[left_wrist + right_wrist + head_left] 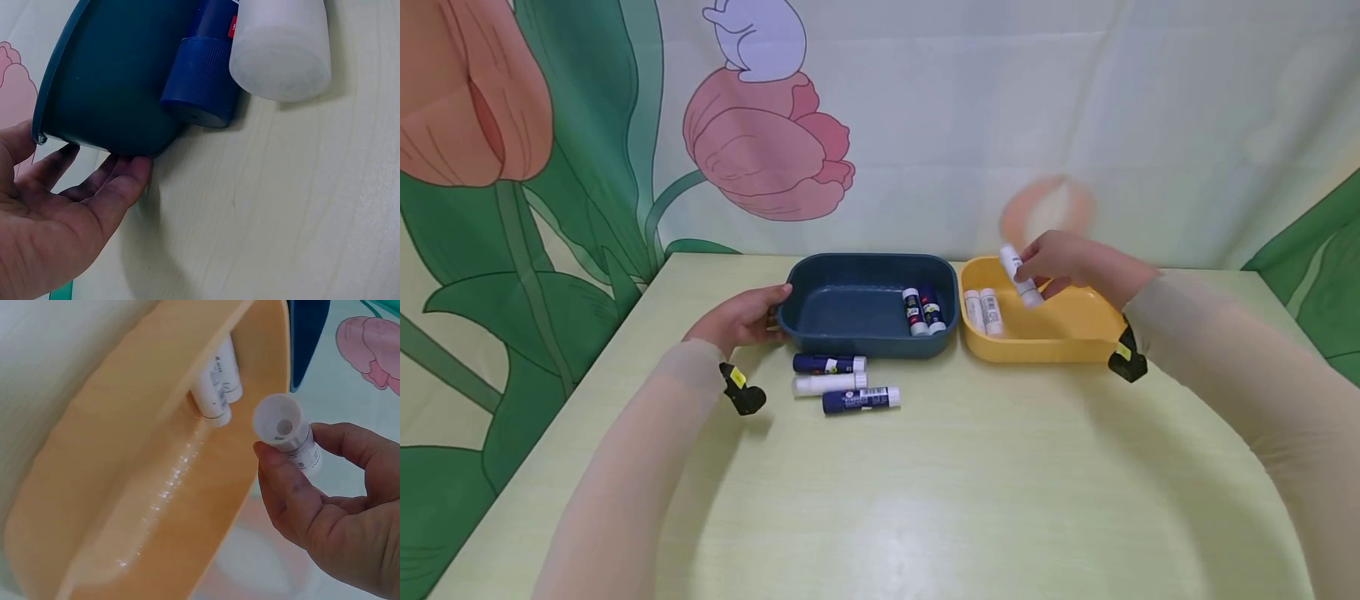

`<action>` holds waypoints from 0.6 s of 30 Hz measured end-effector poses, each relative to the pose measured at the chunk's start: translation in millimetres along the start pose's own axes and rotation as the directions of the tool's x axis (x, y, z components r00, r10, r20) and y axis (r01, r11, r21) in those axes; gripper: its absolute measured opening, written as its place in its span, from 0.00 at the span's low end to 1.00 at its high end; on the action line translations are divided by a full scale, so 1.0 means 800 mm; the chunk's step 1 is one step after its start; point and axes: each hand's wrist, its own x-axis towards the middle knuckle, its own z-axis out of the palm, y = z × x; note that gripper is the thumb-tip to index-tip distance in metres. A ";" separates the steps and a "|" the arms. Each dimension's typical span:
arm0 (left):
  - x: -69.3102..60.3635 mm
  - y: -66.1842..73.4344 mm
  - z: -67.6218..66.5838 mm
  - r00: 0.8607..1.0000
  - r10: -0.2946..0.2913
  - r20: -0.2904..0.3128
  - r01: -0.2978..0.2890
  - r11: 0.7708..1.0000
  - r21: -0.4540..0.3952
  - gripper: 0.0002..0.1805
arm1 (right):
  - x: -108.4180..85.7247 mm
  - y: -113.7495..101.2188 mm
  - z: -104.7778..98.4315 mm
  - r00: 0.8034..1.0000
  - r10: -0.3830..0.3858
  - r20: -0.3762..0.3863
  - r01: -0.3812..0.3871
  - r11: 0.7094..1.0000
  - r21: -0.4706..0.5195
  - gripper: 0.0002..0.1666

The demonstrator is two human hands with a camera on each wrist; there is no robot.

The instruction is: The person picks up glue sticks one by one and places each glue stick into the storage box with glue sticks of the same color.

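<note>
My right hand [1060, 260] holds a white glue stick [1020, 276] between thumb and fingers, tilted above the yellow bin [1037, 351]. In the right wrist view, the round end of this glue stick [279, 420] faces the camera. Two white glue sticks [983, 312] lie at the left end of the yellow bin. My left hand [741, 318] grips the left end of the dark blue bin [865, 343], its thumb at the rim and fingers against the outer wall [106, 94]. Two dark blue glue sticks [923, 311] lie inside at the right.
In front of the blue bin, a blue glue stick [829, 364], a white one [830, 383] and another blue one [861, 400] lie on the pale table [925, 500]. The bins stand side by side near a printed cloth backdrop [925, 125].
</note>
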 end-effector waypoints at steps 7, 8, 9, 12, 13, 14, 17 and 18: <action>0.003 -0.001 0.000 1.000 -0.008 -0.011 0.008 1.000 -0.003 0.31 | 0.022 0.016 0.017 0.999 0.039 0.020 -0.040 0.999 0.032 0.28; 0.003 0.000 0.000 1.000 -0.008 -0.009 0.008 1.000 -0.003 0.31 | 0.025 0.018 0.019 0.999 0.044 0.023 -0.045 0.999 0.030 0.28; 0.003 0.000 0.000 1.000 -0.007 -0.009 0.007 1.000 -0.004 0.31 | 0.029 0.020 0.021 0.998 0.051 0.030 -0.052 0.998 0.024 0.28; 0.002 -0.001 -0.001 1.000 0.000 -0.001 0.000 1.000 0.000 0.29 | 0.038 0.025 0.026 0.996 0.065 0.061 -0.066 0.998 0.014 0.27; 0.002 -0.001 0.000 1.000 0.003 0.003 -0.003 1.000 0.001 0.29 | 0.041 0.027 0.028 0.995 0.068 0.071 -0.069 0.998 0.009 0.26; 0.002 -0.001 -0.001 1.000 0.004 0.005 -0.004 1.000 0.004 0.28 | 0.044 0.029 0.029 0.994 0.073 0.081 -0.074 0.997 0.010 0.26; 0.002 -0.001 -0.001 1.000 0.003 0.003 -0.003 1.000 0.010 0.28 | 0.051 0.033 0.034 0.992 0.085 0.096 -0.089 0.996 0.030 0.25; 0.002 -0.001 -0.001 1.000 0.003 0.001 -0.003 1.000 0.009 0.27 | 0.053 0.033 0.036 0.991 0.093 0.095 -0.097 0.995 0.031 0.25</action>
